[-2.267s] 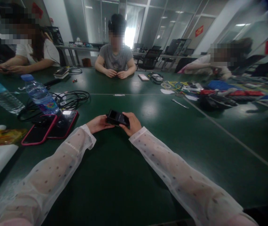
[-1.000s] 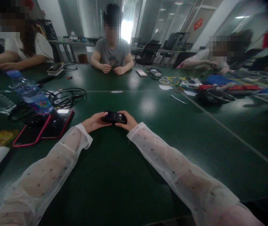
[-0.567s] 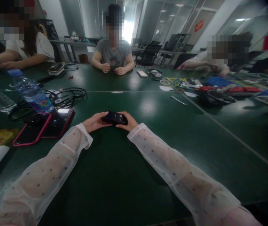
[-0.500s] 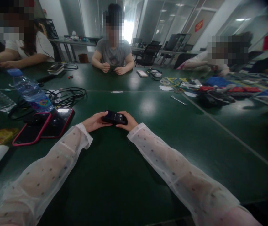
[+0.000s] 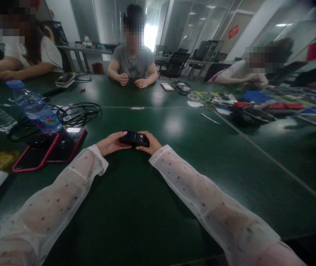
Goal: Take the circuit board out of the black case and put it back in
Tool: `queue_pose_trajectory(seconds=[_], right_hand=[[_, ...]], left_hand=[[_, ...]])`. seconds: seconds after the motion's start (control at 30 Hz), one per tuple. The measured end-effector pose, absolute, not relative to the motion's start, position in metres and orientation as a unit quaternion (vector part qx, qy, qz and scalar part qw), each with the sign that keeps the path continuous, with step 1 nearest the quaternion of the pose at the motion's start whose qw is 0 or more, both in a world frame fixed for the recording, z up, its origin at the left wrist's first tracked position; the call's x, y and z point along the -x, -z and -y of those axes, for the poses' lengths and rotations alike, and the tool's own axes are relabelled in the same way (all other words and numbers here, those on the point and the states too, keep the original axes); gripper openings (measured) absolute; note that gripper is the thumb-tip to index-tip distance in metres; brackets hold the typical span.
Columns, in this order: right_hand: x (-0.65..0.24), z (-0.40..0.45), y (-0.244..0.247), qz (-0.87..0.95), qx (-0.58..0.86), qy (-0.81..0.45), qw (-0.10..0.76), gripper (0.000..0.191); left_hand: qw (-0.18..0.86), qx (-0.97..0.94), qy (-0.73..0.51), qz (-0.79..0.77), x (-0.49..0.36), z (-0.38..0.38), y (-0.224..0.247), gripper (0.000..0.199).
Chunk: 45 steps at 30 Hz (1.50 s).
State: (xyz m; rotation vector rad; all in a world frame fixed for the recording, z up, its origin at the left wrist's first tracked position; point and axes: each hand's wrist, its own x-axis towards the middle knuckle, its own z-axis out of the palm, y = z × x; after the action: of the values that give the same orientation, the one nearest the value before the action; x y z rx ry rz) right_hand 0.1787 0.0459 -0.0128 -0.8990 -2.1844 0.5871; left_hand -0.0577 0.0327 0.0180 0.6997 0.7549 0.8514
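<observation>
A small black box-shaped device [image 5: 133, 139] with faint white markings on its face is held between both my hands over the dark green table [image 5: 135, 207]. My left hand [image 5: 112, 143] grips its left end, thumb on top and fingers beneath. Around the right end, my right hand [image 5: 150, 142] is closed, its fingers partly hidden by the device. Whether the device rests on the table or hangs just above it I cannot tell. Left of my left hand lie two red-edged phones [image 5: 37, 153], one overlapping the other.
Water bottles [image 5: 33, 105] and coiled black cables [image 5: 81, 114] stand and lie at the left. A wrench [image 5: 210, 118] lies right of centre, near a pile of cables and tools [image 5: 257, 107]. Several people sit around the table, one person [image 5: 132, 62] directly opposite.
The whole view shifts very slightly left. My hands keep the same grip on the black device, and nothing on the table near them has moved.
</observation>
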Motion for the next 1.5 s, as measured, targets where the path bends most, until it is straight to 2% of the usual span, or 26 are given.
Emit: queue_pose_trajectory(seconds=[0.33,0.5,0.63,1.03,1.27,1.5], right_hand=[[-0.178,-0.039,0.007,0.833,0.373,-0.231,0.336,0.064],[-0.178,-0.039,0.011,0.828,0.366,-0.213,0.367,0.068],[-0.177,-0.038,0.010,0.826,0.364,-0.194,0.385,0.063],[-0.177,-0.038,0.010,0.846,0.366,-0.147,0.358,0.060],[-0.177,-0.039,0.011,0.842,0.376,-0.158,0.353,0.058],[-0.177,-0.037,0.008,0.843,0.375,-0.160,0.350,0.058]], left_hand=[[0.780,-0.327,-0.396,-0.358,0.058,-0.032,-0.019,0.031],[0.788,-0.330,-0.390,-0.343,0.058,-0.033,-0.016,0.031],[0.783,-0.341,-0.389,-0.345,0.058,-0.032,-0.016,0.031],[0.784,-0.332,-0.394,-0.345,0.057,-0.033,-0.017,0.033],[0.787,-0.337,-0.393,-0.337,0.059,-0.037,-0.009,0.038],[0.786,-0.344,-0.387,-0.338,0.059,-0.033,-0.015,0.034]])
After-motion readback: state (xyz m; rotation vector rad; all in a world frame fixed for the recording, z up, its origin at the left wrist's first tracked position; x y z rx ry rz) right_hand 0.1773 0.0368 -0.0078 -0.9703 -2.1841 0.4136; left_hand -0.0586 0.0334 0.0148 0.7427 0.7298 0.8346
